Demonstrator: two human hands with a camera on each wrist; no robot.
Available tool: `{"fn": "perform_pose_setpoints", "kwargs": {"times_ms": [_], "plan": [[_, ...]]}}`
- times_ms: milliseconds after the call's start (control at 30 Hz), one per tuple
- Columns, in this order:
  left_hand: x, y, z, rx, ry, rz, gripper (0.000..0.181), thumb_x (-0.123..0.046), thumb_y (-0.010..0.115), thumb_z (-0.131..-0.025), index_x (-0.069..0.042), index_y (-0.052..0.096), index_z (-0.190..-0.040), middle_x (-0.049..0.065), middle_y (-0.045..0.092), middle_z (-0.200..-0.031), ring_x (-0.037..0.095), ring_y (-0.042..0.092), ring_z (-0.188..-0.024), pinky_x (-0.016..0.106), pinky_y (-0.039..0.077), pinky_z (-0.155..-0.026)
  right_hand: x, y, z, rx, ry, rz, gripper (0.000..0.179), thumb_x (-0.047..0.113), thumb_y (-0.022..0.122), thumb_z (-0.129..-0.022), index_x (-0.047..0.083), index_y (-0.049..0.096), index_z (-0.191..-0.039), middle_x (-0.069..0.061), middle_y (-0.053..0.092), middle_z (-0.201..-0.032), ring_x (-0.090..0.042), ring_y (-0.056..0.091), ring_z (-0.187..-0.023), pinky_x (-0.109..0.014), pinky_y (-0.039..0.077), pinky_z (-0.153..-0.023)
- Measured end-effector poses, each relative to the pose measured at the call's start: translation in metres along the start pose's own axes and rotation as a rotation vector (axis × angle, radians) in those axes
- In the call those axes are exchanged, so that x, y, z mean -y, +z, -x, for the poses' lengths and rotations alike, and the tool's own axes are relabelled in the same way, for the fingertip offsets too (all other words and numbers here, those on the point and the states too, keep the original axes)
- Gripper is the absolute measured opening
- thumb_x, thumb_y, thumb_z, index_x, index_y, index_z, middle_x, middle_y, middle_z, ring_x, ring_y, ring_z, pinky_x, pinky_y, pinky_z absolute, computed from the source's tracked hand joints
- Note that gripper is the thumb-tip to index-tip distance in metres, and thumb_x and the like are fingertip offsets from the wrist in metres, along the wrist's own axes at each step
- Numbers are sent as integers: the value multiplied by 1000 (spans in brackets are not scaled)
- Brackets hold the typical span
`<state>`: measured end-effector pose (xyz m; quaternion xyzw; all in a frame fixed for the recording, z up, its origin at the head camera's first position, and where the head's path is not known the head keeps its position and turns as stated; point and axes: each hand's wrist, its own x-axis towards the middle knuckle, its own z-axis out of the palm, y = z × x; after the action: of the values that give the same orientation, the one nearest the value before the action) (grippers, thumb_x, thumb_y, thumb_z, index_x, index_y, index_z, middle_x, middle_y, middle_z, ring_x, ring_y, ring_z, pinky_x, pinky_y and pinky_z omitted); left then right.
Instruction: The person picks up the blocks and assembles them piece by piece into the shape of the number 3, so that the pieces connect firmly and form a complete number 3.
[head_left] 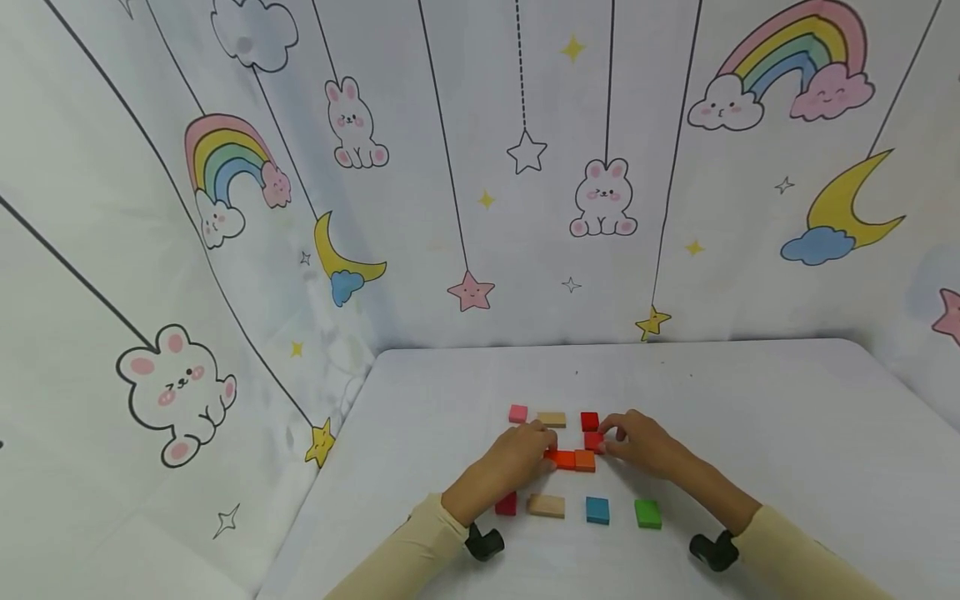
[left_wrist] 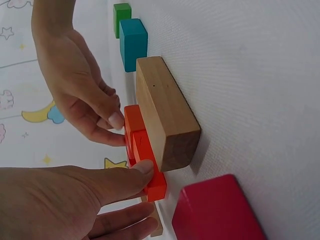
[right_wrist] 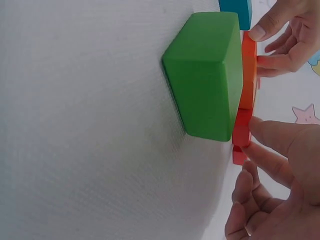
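fabric (head_left: 420, 208) printed with rainbows, rabbits, moons and stars rises behind and to the left of our work. it meets a white table (head_left: 750, 417), whose finely textured top should, we judge, give the pieces a little grip yet let them slide under a light push.

over it, our left hand (head_left: 513, 458) has thumb and fingers a small gap apart, pinching the left end of an orange-red block (head_left: 562, 460). our right hand (head_left: 641, 442) pinches a red block (head_left: 593, 441) between thumb and forefinger, the other fingers loosely bent.

a near wooden block (head_left: 546, 507) lies on our side of the orange-red one, and a far wooden block (head_left: 551, 419) lies beyond it. the orange-red block rests flat, its right end against an orange block (head_left: 584, 461); the red block sits just past that, seemingly touching, with a second red block (head_left: 589, 422) close beyond.

we expect both held pieces to be light, stiff and hardly fragile, their smooth coloured faces slightly slippery. fingertips low on opposite sides suit them best; a squeeze at a corner could twist one and nudge its neighbours. smallest of all, a pink block (head_left: 518, 413) lies at far left.
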<state>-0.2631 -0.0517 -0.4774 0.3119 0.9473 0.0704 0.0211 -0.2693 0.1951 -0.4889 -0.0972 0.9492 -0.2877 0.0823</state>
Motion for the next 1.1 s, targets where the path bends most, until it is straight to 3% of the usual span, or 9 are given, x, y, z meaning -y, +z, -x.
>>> {"fn": "perform_pose_setpoints", "kwargs": {"times_ms": [333,767,1100], "plan": [[-1,1,-1,13,-11,-16,27,-31,80,-96,-18,75,-120,1,70,-121,12,63,-98,25,57,-89,3,2,0,3,-5,2,32,20,79,-94,10,70,-122,-7,60,-98,-20,55,-89,-31,56,-69],[0,2,-2,11,-24,2,28,-31,82,-94,-17,75,-118,0,69,-114,11,61,-93,22,56,-85,6,-1,0,-4,-15,7,32,20,80,-93,9,71,-122,-8,62,-100,-20,55,-88,-32,57,-70],[0,2,-2,6,-23,-4,29,-31,82,-94,-17,75,-119,1,70,-114,11,62,-93,22,57,-87,6,-9,-6,-67,-33,19,25,20,76,-96,5,71,-116,-9,61,-95,-19,55,-82,-31,56,-68]]}}
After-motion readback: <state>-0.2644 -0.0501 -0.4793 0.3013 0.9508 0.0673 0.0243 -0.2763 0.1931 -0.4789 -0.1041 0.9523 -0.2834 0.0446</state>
